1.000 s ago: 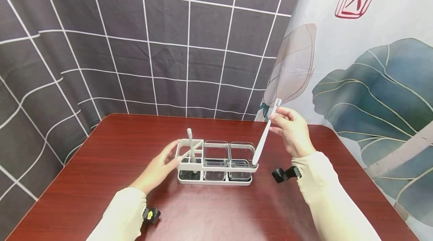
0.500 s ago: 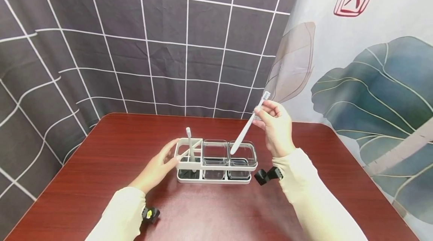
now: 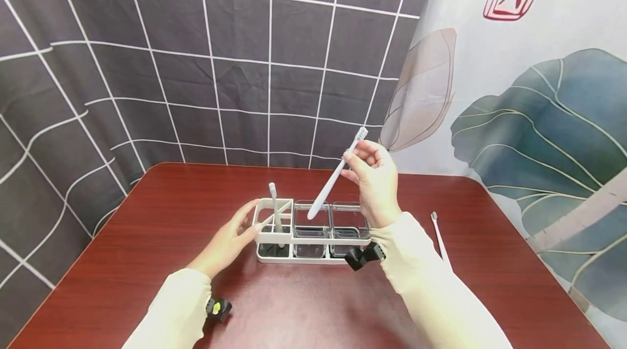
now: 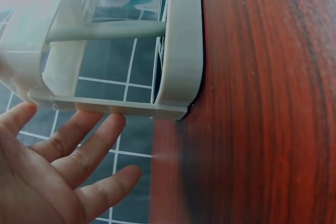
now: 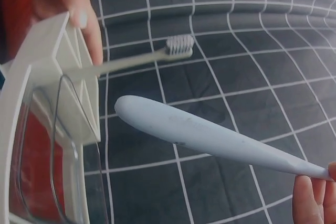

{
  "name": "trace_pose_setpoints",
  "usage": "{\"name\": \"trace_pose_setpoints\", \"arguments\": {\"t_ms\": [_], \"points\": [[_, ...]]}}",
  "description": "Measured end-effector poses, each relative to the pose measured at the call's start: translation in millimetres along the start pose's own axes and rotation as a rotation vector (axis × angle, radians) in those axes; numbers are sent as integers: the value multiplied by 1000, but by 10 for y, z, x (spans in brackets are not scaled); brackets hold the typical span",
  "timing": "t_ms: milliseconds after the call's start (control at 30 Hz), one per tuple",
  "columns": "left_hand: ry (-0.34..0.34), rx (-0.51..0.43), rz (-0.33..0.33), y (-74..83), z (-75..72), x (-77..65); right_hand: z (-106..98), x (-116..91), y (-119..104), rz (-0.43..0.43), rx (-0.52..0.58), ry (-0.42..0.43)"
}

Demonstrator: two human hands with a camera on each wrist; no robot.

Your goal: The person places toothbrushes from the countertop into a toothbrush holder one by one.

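My right hand [image 3: 376, 177] pinches a pale blue toothbrush [image 3: 329, 183] near its bristle end. The brush slants, its handle end pointing down to the left above the middle glass cup [image 3: 310, 253]. In the right wrist view the toothbrush handle [image 5: 189, 129] stands apart from the white toothbrush holder [image 3: 313, 240]. My left hand [image 3: 226, 240] rests its fingertips on the holder's left end, fingers mostly extended in the left wrist view. A whitish toothbrush [image 3: 276, 213] stands, slightly tilted, in the holder's left divided section. Another glass cup [image 3: 349, 229] sits in the right section.
A pinkish-white toothbrush [image 3: 439, 237] lies on the dark red table [image 3: 313, 305], right of the holder, partly hidden by my right sleeve [image 3: 426, 283]. Behind the table hangs a grey grid-patterned curtain [image 3: 235, 82], with a white leaf-printed one [image 3: 529, 136] at right.
My right hand has moved left with the pale blue toothbrush, from the holder's right end to above the middle cup. The toothbrush on the table has come into view. The left hand stays put.
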State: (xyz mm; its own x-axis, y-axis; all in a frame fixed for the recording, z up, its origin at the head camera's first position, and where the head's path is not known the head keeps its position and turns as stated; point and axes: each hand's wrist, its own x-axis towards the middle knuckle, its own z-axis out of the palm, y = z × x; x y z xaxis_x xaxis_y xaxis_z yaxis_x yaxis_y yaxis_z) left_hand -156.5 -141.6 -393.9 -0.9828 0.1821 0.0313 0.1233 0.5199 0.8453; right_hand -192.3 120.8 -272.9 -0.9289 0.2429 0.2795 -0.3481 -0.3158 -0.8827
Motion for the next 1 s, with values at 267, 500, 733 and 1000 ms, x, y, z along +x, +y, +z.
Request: {"name": "trace_pose_setpoints", "arguments": {"t_ms": [267, 500, 733, 1000], "points": [[9, -17, 17, -14, -8, 6, 140, -66, 83, -18, 12, -41], [16, -11, 25, 1, -22, -2, 221, -120, 162, -33, 32, -60], [15, -52, 26, -8, -6, -2, 307, -198, 241, -57, 29, -86], [3, -70, 19, -4, -2, 2, 382, -264, 351, -80, 17, -101]]}}
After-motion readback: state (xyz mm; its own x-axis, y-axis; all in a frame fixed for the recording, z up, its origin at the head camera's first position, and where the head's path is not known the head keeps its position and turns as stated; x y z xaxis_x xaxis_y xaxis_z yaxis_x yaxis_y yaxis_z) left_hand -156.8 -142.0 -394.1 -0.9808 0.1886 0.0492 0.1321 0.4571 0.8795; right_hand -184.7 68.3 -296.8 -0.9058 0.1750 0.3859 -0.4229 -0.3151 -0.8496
